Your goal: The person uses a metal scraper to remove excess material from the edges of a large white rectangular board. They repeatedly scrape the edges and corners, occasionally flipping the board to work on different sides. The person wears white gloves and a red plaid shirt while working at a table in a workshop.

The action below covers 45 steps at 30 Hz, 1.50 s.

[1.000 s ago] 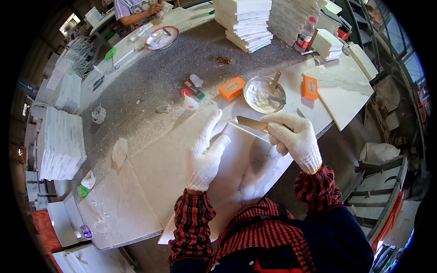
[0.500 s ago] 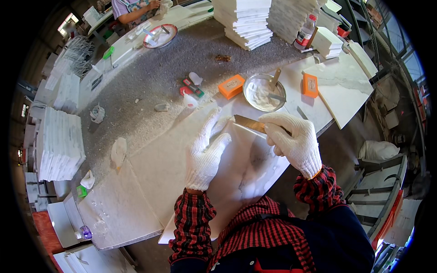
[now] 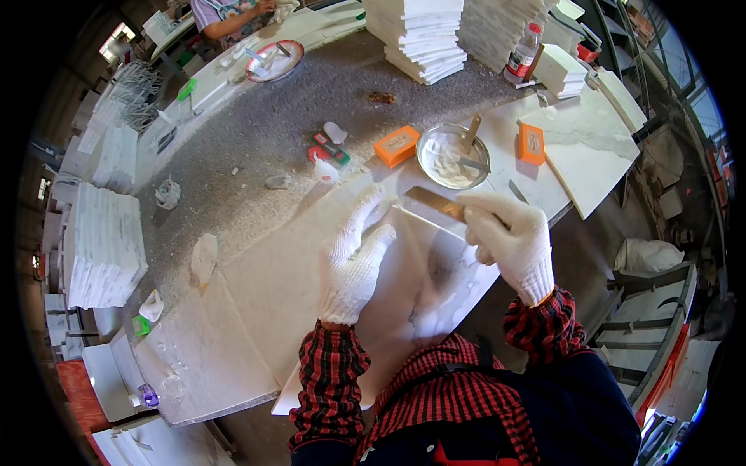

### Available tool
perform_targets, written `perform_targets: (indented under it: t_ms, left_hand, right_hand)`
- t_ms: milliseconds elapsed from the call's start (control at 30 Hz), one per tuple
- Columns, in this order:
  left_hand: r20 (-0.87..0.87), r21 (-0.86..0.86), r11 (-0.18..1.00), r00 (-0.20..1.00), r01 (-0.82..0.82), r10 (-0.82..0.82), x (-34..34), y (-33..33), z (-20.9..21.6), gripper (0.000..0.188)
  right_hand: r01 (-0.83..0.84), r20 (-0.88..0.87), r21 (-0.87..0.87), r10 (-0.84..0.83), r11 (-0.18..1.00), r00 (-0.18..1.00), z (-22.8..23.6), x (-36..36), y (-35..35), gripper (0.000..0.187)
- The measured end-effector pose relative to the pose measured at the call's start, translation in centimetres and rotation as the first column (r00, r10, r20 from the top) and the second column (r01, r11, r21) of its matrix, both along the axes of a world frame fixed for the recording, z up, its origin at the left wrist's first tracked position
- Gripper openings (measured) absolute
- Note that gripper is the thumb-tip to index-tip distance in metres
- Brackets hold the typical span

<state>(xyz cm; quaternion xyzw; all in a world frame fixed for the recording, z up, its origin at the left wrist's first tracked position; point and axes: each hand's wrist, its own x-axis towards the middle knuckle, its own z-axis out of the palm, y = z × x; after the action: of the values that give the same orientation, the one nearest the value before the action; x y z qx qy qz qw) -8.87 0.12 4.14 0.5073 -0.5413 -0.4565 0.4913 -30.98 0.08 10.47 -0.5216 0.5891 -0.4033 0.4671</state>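
A white marble slab [image 3: 388, 311] with grey veins lies in front of me, over the table's near edge. My left hand [image 3: 347, 268], in a white knit glove, grips its left edge near the far corner, thumb on the face and fingers stretched along the side. In my gloved right hand [image 3: 513, 241] is a flat, brownish metal scraper [image 3: 435, 203]. Its blade points left and hovers just above the slab's far edge, clear of the surface. Beyond it stands a metal bowl [image 3: 454, 157] of white paste with two tools in it.
Orange boxes [image 3: 396, 147] [image 3: 531, 144] flank the bowl. Stacked white tiles [image 3: 416, 39] and a bottle [image 3: 522, 54] stand at the back; another tile stack [image 3: 105, 247] is at left. Across the table, a co-worker's arm [image 3: 241, 22] shows near a paste plate [image 3: 273, 62].
My right hand has shifted slightly right with the scraper, lifting the blade away from the slab's corner. My left hand stays almost in place.
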Motion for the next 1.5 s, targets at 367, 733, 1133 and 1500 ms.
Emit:
perform_targets:
  t_ms: [367, 733, 1133, 1500]
  left_hand:
    - [-0.065, 0.034, 0.998, 0.997, 0.045, -0.043, -0.3, -0.3, -0.2, 0.053]
    - [-0.070, 0.007, 1.000, 0.997, 0.024, -0.024, -0.3, -0.6, -0.1, 0.051]
    - [-0.115, -0.001, 0.999, 0.992, 0.054, -0.053, 0.2, -0.4, -0.4, 0.055]
    - [-0.014, -0.060, 0.998, 1.000, 0.001, -0.002, -0.1, -0.1, -0.3, 0.047]
  right_hand:
    - [0.071, -0.411, -0.207, -0.152, 0.976, 0.899, -12.1, -5.4, -7.6, 0.025]
    - [-0.308, -0.884, -0.279, -0.118, 0.909, 0.452, -6.8, -3.2, -11.9, 0.019]
    - [-0.668, -0.346, -0.232, 0.582, 0.707, 0.736, -19.8, 14.0, -22.8, 0.057]
    - [-0.713, 0.085, -0.066, 0.715, 0.699, 0.693, -15.5, 11.5, -20.4, 0.028]
